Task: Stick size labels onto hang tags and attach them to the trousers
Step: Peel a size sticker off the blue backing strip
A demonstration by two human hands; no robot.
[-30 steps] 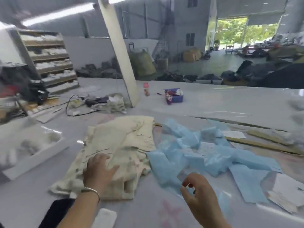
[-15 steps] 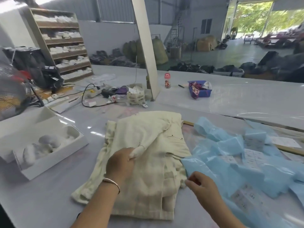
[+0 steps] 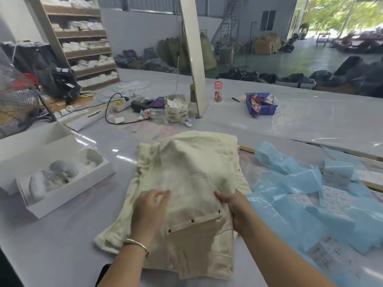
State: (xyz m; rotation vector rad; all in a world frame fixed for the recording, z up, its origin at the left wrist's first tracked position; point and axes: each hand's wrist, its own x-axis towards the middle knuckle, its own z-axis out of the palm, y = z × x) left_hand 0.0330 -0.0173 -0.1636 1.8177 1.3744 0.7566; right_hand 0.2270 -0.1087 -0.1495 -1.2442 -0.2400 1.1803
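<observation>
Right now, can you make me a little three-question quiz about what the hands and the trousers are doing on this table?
1. True or false: both hands, the left hand and the right hand, are on the cream trousers.
2. What lies on the table just to the right of the trousers? A) blue label sheets B) a red bucket C) a pair of shoes
3. Fill in: the left wrist wears a thin ____.

Key:
1. True. The right hand grips the fabric edge; the left is blurred, so its grip is unclear.
2. A.
3. Bracelet.
</observation>
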